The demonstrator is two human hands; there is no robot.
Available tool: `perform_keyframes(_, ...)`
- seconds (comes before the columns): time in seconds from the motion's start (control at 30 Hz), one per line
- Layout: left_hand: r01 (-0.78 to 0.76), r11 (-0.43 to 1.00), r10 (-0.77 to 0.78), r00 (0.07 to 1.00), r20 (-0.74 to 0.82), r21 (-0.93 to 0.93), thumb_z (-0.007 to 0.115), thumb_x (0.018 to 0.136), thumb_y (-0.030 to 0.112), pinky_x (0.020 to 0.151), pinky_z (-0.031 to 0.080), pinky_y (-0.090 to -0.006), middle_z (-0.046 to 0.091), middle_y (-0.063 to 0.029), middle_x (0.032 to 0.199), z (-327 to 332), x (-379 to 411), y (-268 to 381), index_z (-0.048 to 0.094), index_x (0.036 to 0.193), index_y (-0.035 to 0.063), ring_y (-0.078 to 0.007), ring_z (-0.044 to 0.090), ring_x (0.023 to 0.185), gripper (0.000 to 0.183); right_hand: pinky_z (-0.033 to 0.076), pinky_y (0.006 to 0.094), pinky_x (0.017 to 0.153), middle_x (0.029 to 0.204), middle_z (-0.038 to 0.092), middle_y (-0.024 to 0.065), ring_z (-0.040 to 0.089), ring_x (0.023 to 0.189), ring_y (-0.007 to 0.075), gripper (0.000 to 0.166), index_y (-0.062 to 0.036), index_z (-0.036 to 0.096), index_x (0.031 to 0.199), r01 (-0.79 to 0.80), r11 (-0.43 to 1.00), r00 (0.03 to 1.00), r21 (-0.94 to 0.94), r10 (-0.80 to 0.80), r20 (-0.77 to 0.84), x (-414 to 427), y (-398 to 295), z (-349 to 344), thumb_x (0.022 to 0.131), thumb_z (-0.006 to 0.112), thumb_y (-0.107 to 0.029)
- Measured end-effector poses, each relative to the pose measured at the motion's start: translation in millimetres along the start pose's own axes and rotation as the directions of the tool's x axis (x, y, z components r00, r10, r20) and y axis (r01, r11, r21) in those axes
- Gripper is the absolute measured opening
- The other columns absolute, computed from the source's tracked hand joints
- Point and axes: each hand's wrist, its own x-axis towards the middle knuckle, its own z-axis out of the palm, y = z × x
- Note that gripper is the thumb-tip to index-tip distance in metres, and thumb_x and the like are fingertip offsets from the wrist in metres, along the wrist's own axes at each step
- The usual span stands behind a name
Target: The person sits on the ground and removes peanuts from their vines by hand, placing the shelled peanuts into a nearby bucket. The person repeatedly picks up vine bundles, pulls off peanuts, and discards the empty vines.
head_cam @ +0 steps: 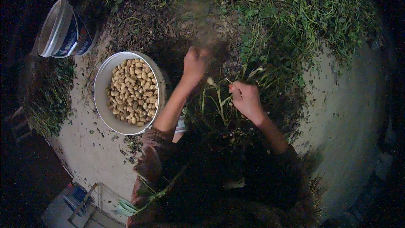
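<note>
My left hand (194,65) is in front of me, right of the bucket, with its fingers curled; motion blur hides whether anything is in them. Just beyond it is a blurred brownish patch, too smeared to name. My right hand (246,99) is closed, and a thin pale stem (227,80) sticks out at its fingertips. Between the two hands stands a pale green plant stalk (220,101), with a peanut pod (210,81) near its upper end. Unshelled peanuts (134,91) partly fill a white bucket (102,114) beside my left forearm.
A dark blue bucket (71,38) with a wire handle lies tilted at the upper left. Pulled green plants (303,9) are heaped at the far side and right. Leaf litter covers the concrete floor (91,145). A metal frame (91,209) stands at the lower left.
</note>
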Motion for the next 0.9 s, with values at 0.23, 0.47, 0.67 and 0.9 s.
perform_keyframes(0.23, 0.564, 0.816, -0.426, 0.736, 0.526, -0.129, 0.049, 0.09, 0.033, 0.056, 0.042, -0.0238, 0.059, -0.0028, 0.073, -29.2, -11.4, 31.1, 0.062, 0.093, 0.0052, -0.0096, 0.053, 0.064, 0.03, 0.04, 0.0275, 0.047, 0.057, 0.056, 0.0099, 0.051, 0.049, 0.0096, 0.017, 0.0031, 0.058, 0.079, -0.139, 0.985, 0.989, 0.105, 0.144, -0.042, 3.7, 15.4, -1.1, 0.087, 0.052, -0.011)
perform_keyframes(0.47, 0.122, 0.987, -0.044, 0.835, 0.549, -0.106, 0.063, 0.081, 0.018, 0.06, 0.043, -0.0225, 0.063, -0.0015, 0.076, -26.8, -24.8, 40.2, 0.065, 0.084, 0.0021, -0.007, 0.054, 0.068, 0.016, 0.043, 0.0377, 0.05, 0.067, 0.057, 0.0177, 0.058, 0.056, 0.0314, 0.013, -0.0056, 0.059, 0.092, -0.159, 0.986, 0.986, 0.045, 0.161, -0.033, 4.7, 14.1, -4.2, 0.082, 0.054, -0.012)
perform_keyframes(0.67, 0.161, 0.957, -0.019, 0.866, 0.5, -0.242, 0.067, 0.076, 0.005, 0.061, 0.043, -0.0218, 0.062, 0.0001, 0.074, -25.2, -36.6, 43.9, 0.065, 0.083, 0.0018, -0.0053, 0.053, 0.068, 0.008, 0.048, 0.0349, 0.055, 0.096, 0.061, 0.0133, 0.061, 0.067, 0.025, 0.041, -0.0044, 0.045, 0.122, -0.083, 0.945, 0.996, 0.317, 0.075, 0.038, 17.3, -8.7, -1.2, 0.082, 0.055, -0.007)
perform_keyframes(0.9, 0.106, 0.978, 0.002, 0.857, 0.516, -0.181, 0.066, 0.076, 0.006, 0.059, 0.041, -0.021, 0.06, 0.0013, 0.07, -33.4, -40.4, 65.6, 0.063, 0.08, 0.0013, -0.006, 0.051, 0.065, 0.007, 0.041, 0.021, 0.046, 0.066, 0.058, 0.001, 0.052, 0.05, 0.0058, 0.013, 0.001, 0.062, 0.091, -0.218, 0.883, 0.966, 0.415, 0.135, 0.22, 30.3, -8.8, 6.3, 0.086, 0.051, -0.005)
